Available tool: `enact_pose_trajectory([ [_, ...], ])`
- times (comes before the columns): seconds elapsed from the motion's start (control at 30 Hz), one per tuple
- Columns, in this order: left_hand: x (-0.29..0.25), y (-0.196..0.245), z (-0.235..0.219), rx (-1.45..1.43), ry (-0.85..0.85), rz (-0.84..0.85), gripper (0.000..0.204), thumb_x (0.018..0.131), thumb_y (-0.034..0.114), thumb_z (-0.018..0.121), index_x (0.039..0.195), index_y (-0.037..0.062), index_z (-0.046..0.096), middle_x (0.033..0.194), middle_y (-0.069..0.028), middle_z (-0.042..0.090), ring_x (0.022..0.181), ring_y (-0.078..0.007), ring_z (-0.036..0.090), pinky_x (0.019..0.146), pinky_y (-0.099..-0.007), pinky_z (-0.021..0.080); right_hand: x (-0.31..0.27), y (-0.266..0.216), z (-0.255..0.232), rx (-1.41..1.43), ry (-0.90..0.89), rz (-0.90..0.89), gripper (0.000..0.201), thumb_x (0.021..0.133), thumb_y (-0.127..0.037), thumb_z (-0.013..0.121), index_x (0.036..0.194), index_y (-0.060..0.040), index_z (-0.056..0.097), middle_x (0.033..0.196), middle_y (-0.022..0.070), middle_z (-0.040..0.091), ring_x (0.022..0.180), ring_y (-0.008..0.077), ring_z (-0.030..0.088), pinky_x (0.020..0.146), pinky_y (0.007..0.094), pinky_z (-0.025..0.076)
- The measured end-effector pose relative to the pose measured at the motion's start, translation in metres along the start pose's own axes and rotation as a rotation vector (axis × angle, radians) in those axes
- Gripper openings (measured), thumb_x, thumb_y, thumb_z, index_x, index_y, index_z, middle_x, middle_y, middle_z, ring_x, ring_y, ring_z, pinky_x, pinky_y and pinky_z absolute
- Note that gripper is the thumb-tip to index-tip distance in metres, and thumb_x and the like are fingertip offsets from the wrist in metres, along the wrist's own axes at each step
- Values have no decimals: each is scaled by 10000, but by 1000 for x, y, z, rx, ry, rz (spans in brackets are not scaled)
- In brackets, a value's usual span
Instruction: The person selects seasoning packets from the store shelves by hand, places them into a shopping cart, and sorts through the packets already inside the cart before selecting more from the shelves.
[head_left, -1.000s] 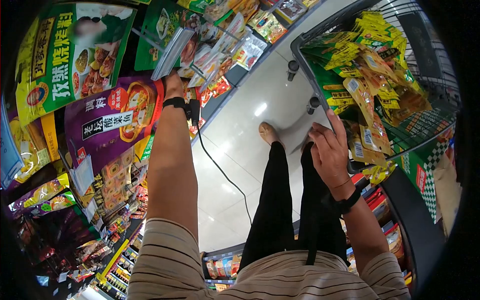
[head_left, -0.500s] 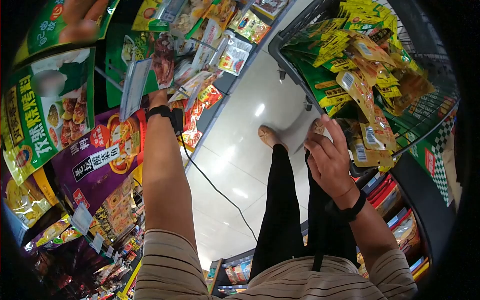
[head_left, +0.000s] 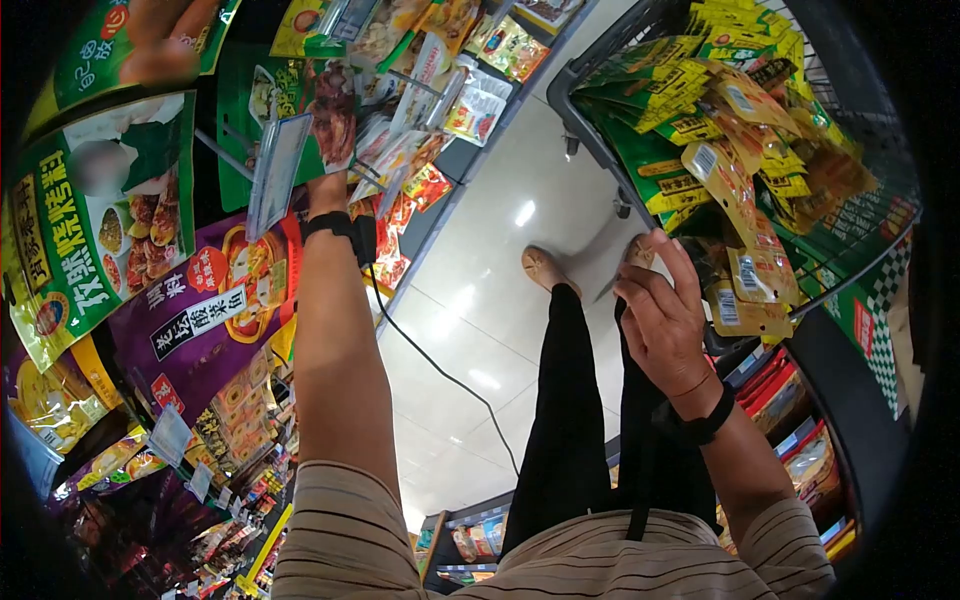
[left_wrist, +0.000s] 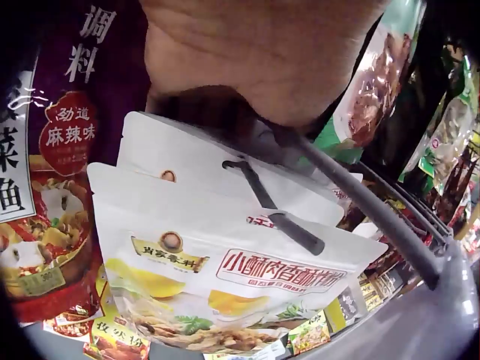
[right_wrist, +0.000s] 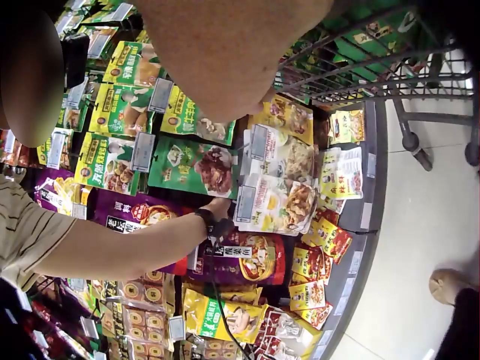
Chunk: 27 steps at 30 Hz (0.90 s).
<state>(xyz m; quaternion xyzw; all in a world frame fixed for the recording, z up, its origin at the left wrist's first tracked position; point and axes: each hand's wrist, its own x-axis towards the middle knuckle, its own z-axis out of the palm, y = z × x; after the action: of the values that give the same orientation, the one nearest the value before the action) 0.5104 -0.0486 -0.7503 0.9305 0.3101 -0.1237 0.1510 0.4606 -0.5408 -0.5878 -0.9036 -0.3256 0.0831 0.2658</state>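
My left hand [head_left: 327, 190] reaches in among the hanging seasoning pouches on the shelf, beside a price tag holder [head_left: 278, 175]. In the left wrist view that hand [left_wrist: 262, 56] is right above white seasoning pouches [left_wrist: 225, 277] on a metal hook [left_wrist: 371, 210]; its fingers are hidden, and I cannot tell whether they grip a pouch. A purple pouch [left_wrist: 67, 150] hangs alongside. My right hand [head_left: 665, 320] holds nothing, its fingers loosely bent, close to the near side of the shopping cart [head_left: 600, 130].
Yellow-green and golden packets [head_left: 740, 150] fill the cart's upper part. Large green pouches [head_left: 100, 230] and a purple pouch [head_left: 215, 310] hang at left. Smaller packets [head_left: 478, 105] lie along the shelf edge. A black cable [head_left: 440, 350] runs from the left wrist across the tiled floor [head_left: 440, 400].
The head view has shifted, bringing more upper shelf pouches into sight. My left hand stays among the pouches, and the right hand stays beside the cart with its fingers loosely bent.
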Motion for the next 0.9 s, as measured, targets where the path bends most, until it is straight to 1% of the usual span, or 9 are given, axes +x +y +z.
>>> enact_pose_trajectory([
  [0.13, 3, -3, 10, -42, 29, 4, 402, 960, 316, 538, 1263, 60, 603, 1285, -216, 608, 1198, -409, 555, 1020, -468, 435, 1, 0, -2, -8, 3, -1, 161, 786, 22, 682, 941, -23, 675, 1075, 119, 680, 1395, 344, 450, 1137, 571, 386],
  [0.27, -15, -37, 39, -39, 26, 4, 399, 959, 323, 537, 1242, 51, 612, 1262, -226, 617, 1184, -422, 561, 1010, -476, 442, 2, -2, -3, -9, -4, -23, 191, 757, 38, 668, 940, -14, 669, 1079, 124, 679, 1392, 366, 448, 1127, 571, 388],
  [0.4, -34, -52, 57, -99, 18, -32, 398, 959, 330, 537, 1220, 43, 621, 1238, -236, 626, 1169, -435, 567, 999, -484, 449, -1, -5, -1, -36, -32, -18, 196, 761, 45, 624, 945, -9, 668, 1086, 151, 663, 1400, 393, 425, 1153, 583, 336],
  [0.43, -36, -52, 59, -122, 21, -44, 398, 958, 331, 536, 1215, 41, 623, 1232, -238, 628, 1165, -439, 568, 997, -486, 451, 2, -9, -4, -45, -32, -31, 236, 760, 99, 584, 961, -8, 649, 1080, 146, 667, 1388, 431, 423, 1122, 532, 359],
  [0.57, -39, -43, 63, -217, 65, -107, 399, 958, 338, 536, 1194, 32, 632, 1209, -248, 637, 1151, -452, 574, 986, -494, 458, 1, -11, -4, -67, -49, -53, 227, 774, 113, 575, 957, -3, 641, 1081, 150, 669, 1388, 437, 420, 1108, 515, 361],
  [0.67, -46, -29, 54, -454, 296, -27, 381, 955, 326, 540, 1180, 31, 630, 1180, -255, 645, 1115, -467, 587, 940, -501, 482, 2, -14, -2, -91, -44, -59, 213, 780, 115, 573, 946, -3, 637, 1073, 149, 669, 1388, 437, 420, 1106, 508, 363],
  [0.73, -40, -41, 65, -366, 340, -88, 440, 972, 342, 518, 1282, 31, 537, 1268, -281, 592, 1195, -472, 547, 1021, -540, 424, 1, -14, -1, -100, -52, -51, 230, 776, 122, 560, 950, -12, 630, 1071, 139, 663, 1401, 432, 407, 1097, 505, 369],
  [0.83, -38, -45, 69, -368, 349, -134, 465, 989, 359, 501, 1325, 38, 485, 1295, -292, 568, 1242, -485, 506, 1074, -559, 369, 0, -17, -2, -79, -58, -34, 264, 770, 132, 537, 966, -24, 621, 1080, 133, 654, 1417, 425, 386, 1093, 510, 370],
  [0.9, -46, -33, 53, -420, 474, -14, 387, 1024, 291, 424, 1288, 35, 546, 1226, -291, 607, 1144, -476, 562, 969, -491, 465, -1, -14, -1, -101, -73, -57, 248, 785, 125, 558, 977, -15, 630, 1089, 143, 656, 1417, 422, 389, 1110, 522, 357],
])
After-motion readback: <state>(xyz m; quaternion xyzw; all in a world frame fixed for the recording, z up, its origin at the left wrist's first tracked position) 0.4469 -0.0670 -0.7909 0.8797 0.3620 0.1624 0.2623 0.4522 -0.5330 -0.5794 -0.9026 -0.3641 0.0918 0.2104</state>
